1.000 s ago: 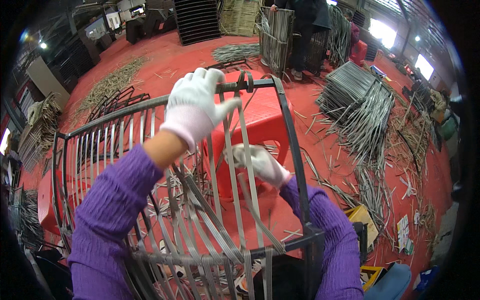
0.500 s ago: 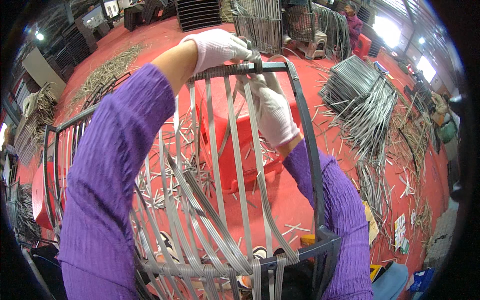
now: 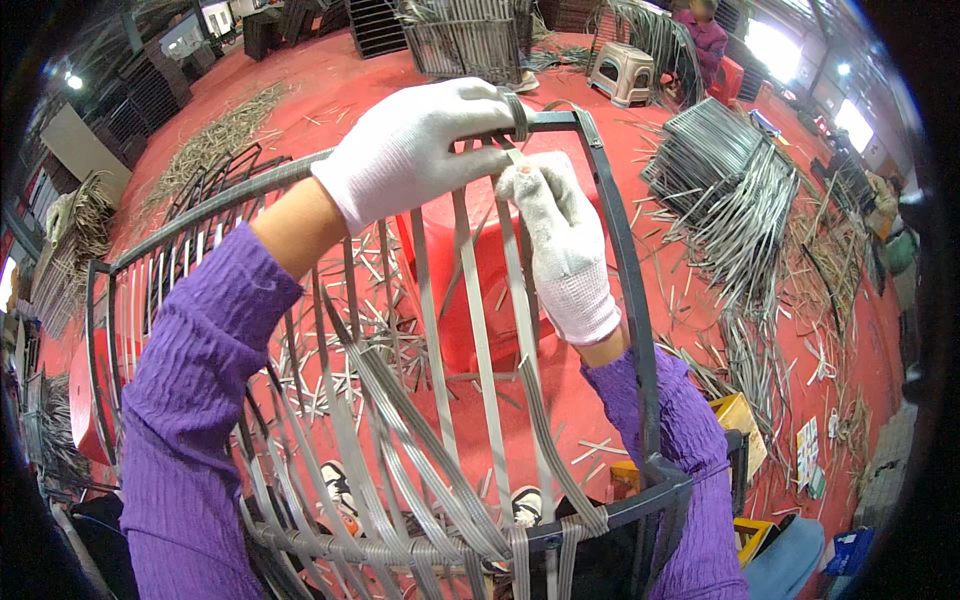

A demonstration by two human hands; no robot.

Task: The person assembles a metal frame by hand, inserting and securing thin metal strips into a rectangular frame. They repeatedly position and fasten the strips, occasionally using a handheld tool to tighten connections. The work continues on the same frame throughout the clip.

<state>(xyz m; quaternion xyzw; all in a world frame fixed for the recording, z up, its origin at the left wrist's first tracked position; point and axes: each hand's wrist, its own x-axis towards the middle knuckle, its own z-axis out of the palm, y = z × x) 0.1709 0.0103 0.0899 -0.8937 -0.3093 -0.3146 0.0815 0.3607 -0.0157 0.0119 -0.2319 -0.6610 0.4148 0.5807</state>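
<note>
Before me stands a dark metal frame [image 3: 622, 260] with grey flat plastic strips [image 3: 472, 290] strung between its upper and lower rails. My left hand [image 3: 415, 145], in a white knit glove, reaches over the upper rail near its right end. Its fingers close around the rail and the strip wrapped there [image 3: 516, 115]. Just below the rail, my right hand [image 3: 562, 225], gloved too, pinches the strip's end between thumb and fingers. Several strips [image 3: 420, 430] hang slack and bunched across the lower part. The left fingertips partly hide the wrapping.
A red plastic stool [image 3: 465, 320] stands behind the frame, amid strip scraps on the red floor. Bundled grey strips [image 3: 710, 170] lie to the right. A beige stool [image 3: 622, 75] and a seated person [image 3: 700, 45] are farther back. Straw-like offcuts [image 3: 215, 140] lie far left.
My left hand has turned and come lower and nearer along the upper rail. My right hand has shifted down and slightly right, out from behind the rail. The view has tilted a little.
</note>
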